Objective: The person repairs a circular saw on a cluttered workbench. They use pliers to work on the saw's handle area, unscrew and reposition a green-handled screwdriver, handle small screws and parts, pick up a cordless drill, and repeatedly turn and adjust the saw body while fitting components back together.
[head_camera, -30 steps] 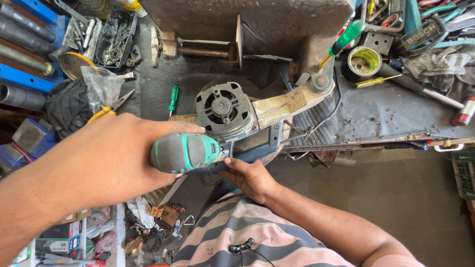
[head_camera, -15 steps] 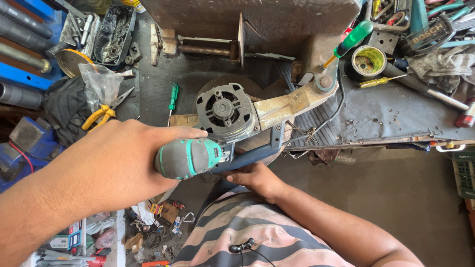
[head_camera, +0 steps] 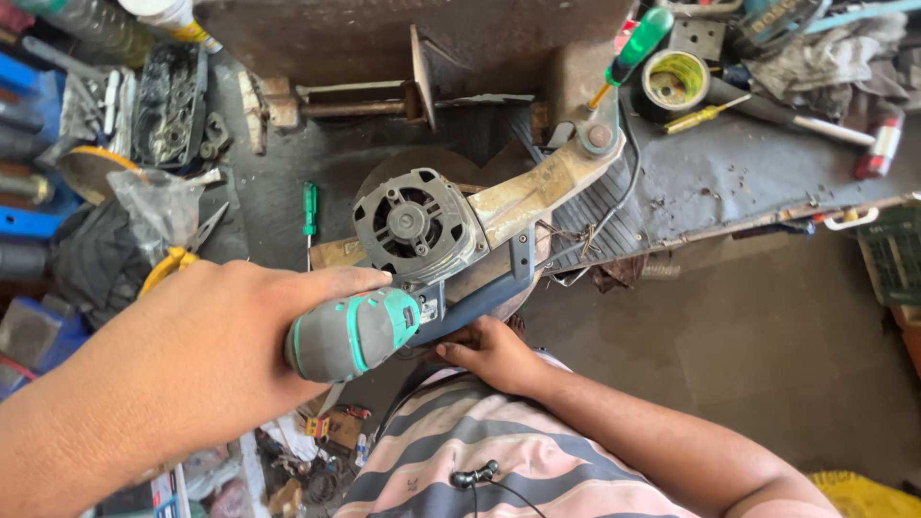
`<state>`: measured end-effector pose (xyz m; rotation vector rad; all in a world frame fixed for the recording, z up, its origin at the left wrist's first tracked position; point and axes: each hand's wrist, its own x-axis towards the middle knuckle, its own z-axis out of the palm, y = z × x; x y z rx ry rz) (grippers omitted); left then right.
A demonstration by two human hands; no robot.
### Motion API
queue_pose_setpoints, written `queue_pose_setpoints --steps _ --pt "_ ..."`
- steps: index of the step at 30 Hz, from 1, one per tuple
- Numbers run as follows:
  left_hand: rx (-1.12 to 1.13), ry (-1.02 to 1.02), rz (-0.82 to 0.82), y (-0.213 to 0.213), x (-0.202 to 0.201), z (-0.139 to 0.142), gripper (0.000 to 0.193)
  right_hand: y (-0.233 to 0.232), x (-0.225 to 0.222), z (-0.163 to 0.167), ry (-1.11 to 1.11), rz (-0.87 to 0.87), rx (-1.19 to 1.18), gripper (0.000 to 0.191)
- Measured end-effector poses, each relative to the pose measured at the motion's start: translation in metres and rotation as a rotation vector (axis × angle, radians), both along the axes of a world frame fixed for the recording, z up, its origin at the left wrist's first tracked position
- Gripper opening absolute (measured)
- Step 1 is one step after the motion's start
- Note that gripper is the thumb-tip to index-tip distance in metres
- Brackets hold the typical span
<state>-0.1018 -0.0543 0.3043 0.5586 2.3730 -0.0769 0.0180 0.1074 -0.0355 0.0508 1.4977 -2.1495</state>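
Observation:
My left hand [head_camera: 206, 355] grips a grey and teal power screwdriver [head_camera: 353, 331], its nose pointing right at the base of a grey electric motor [head_camera: 414, 225]. The motor, with its round vented end facing up, sits on a cut-off saw with a blue body [head_camera: 489, 288] and a worn tan arm [head_camera: 552, 177]. My right hand [head_camera: 489, 353] rests under the blue body, fingers curled against it, just right of the screwdriver's nose.
A green-handled screwdriver [head_camera: 309, 209] lies left of the motor. Yellow-handled pliers [head_camera: 171, 264] and a plastic bag [head_camera: 158, 201] sit at the left. A tape roll [head_camera: 674, 84], another green screwdriver [head_camera: 635, 46] and rags [head_camera: 815, 53] crowd the bench at right. Bare floor [head_camera: 758, 345] lies below.
My left hand with the power screwdriver has stayed at the motor's base. The view has shifted slightly; my right hand remains under the blue body.

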Motion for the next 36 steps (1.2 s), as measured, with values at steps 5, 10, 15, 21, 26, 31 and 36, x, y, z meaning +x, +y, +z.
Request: queue_pose_setpoints --steps 5,10,15,21,26,31,36 --pt "0.063 0.016 -0.164 -0.008 -0.008 -0.005 0.064 -0.021 0.021 0.031 0.039 -0.224 0.725 0.023" --pt "0.07 -0.025 -0.313 -0.011 -0.017 -0.004 0.066 -0.054 0.032 0.034 0.498 -0.705 1.207 0.039" --pt "0.081 -0.02 -0.381 -0.008 -0.022 -0.003 0.057 -0.098 0.007 -0.003 0.475 -1.081 1.134 0.031" --pt "0.009 -0.019 -0.399 -0.006 -0.02 0.002 0.035 -0.119 -0.001 -0.027 0.483 -1.226 1.049 0.025" --pt "0.035 0.03 -0.433 -0.006 -0.014 0.005 0.03 -0.131 0.006 -0.02 0.506 -1.074 1.33 0.037" --pt "0.104 0.009 -0.394 -0.014 -0.015 0.002 0.035 -0.143 -0.006 -0.013 0.427 -1.334 1.14 0.03" --pt "0.134 0.012 -0.378 -0.022 -0.018 -0.003 0.035 -0.147 -0.014 -0.015 0.349 -1.387 1.149 0.022"
